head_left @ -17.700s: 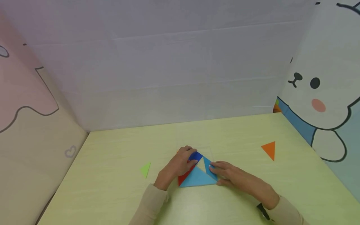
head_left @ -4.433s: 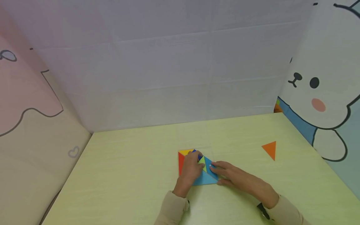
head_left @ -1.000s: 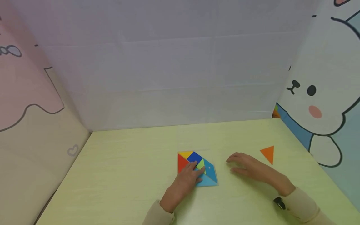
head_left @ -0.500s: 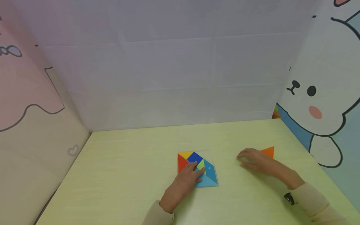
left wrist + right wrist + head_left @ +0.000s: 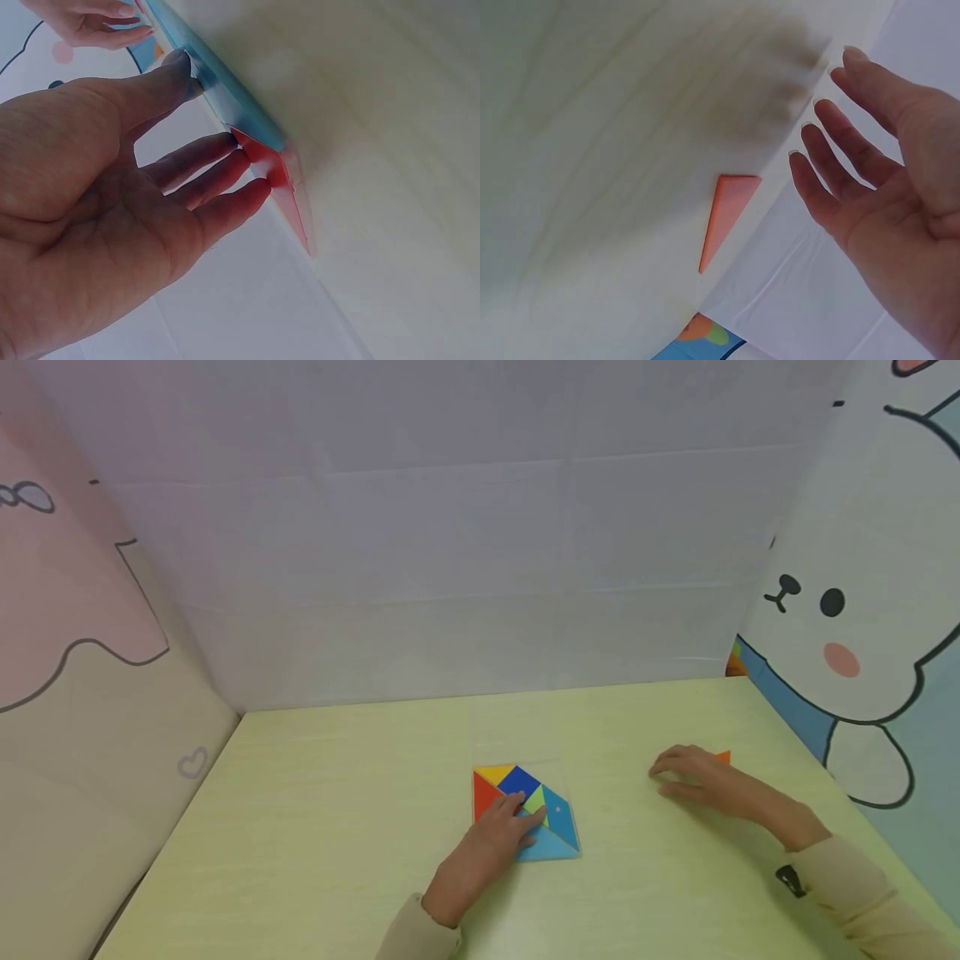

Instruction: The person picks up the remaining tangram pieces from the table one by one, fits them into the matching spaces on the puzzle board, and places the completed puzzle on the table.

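Flat tangram pieces lie fitted together at the middle of the table: a red triangle (image 5: 486, 793), a yellow piece (image 5: 495, 772), a dark blue piece (image 5: 519, 782), a small green triangle (image 5: 537, 799), a blue piece (image 5: 560, 818) and a large light blue triangle (image 5: 551, 846). My left hand (image 5: 487, 843) rests its fingertips on them, fingers loosely spread, covering part of the red and light blue ones. My right hand (image 5: 705, 781) hovers beside an orange triangle (image 5: 731, 202), its fingers relaxed and apart from it. In the head view that hand hides most of the orange triangle.
The pale wood-grain table (image 5: 337, 793) extends around the pieces. A transparent tray edge (image 5: 306, 217) shows beside the red triangle. A white sheet (image 5: 450, 568) stands behind the table, with cartoon-printed panels at the left and right.
The green triangle, earlier lying alone at the left, now sits among the fitted pieces. My right hand has left the blue piece and moved right, toward the orange triangle. Lately my left hand stays still.
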`<action>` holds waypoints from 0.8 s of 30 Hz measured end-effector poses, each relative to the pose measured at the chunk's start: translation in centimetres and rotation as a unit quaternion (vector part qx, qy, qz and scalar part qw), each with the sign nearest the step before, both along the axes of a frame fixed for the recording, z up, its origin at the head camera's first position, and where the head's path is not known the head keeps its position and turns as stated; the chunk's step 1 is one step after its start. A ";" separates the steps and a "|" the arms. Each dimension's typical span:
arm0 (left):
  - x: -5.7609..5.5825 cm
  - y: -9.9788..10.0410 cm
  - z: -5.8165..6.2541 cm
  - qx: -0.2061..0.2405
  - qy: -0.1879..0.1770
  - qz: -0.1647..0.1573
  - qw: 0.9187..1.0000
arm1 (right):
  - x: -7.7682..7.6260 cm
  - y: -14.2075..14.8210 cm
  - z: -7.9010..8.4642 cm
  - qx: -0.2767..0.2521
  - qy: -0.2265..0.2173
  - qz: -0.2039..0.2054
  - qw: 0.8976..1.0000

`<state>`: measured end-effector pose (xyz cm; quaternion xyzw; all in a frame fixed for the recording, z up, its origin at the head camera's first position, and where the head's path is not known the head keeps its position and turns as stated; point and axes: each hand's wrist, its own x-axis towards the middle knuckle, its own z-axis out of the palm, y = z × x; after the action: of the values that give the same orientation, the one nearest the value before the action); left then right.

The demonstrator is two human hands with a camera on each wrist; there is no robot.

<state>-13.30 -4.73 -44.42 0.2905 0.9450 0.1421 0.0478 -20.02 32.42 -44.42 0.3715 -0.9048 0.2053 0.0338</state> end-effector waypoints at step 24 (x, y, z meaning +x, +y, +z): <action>0.3 0.1 0.2 0.000 -0.020 0.005 1.000 | -0.9 3.9 0.4 0.044 -0.032 -0.054 0.997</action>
<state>-13.05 -4.64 -44.24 0.2830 0.9453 0.1481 0.0660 -20.90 36.32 -44.01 0.3165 -0.9323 0.1750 -0.0010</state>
